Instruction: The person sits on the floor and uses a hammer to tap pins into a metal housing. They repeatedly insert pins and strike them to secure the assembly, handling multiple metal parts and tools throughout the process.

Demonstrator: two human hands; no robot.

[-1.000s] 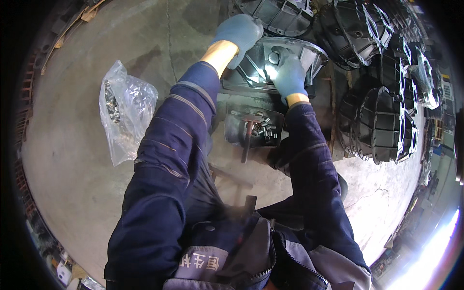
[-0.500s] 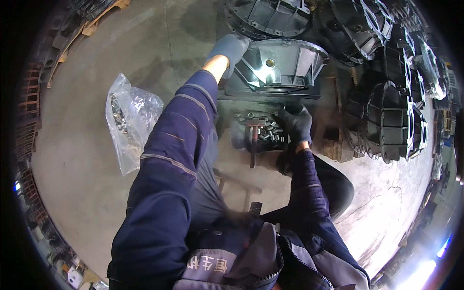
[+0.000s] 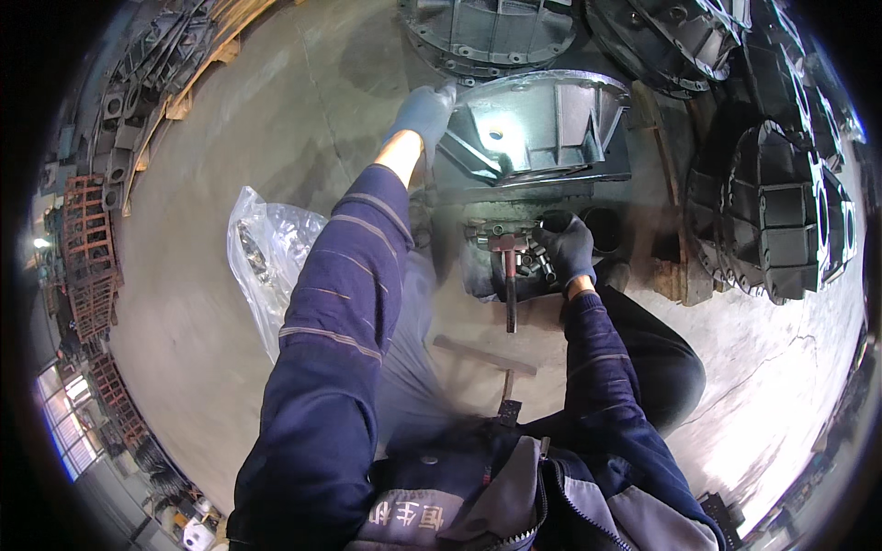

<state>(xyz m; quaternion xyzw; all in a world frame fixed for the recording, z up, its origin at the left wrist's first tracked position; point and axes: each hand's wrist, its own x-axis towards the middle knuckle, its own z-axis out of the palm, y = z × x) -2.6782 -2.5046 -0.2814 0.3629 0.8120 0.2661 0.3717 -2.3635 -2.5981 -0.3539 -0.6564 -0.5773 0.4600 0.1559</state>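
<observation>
A black cast metal housing, bell-shaped with ribs and a lit round hole, stands on a dark block ahead of me. My left hand, in a grey glove, is closed on its upper left edge. Below the housing lies an open container of short metal sleeves. A hammer rests across it, its handle toward me. My right hand, also gloved, reaches into the container's right side with curled fingers. What those fingers hold is hidden.
A clear plastic bag of small metal parts lies on the floor at left. More black housings stand at right and one behind. A wooden pallet edge is right of the container. A small stool shows near my legs.
My right hand has moved leftward over the sleeves, its fingers now among them. My left hand stays at the housing's edge. The view has shifted slightly.
</observation>
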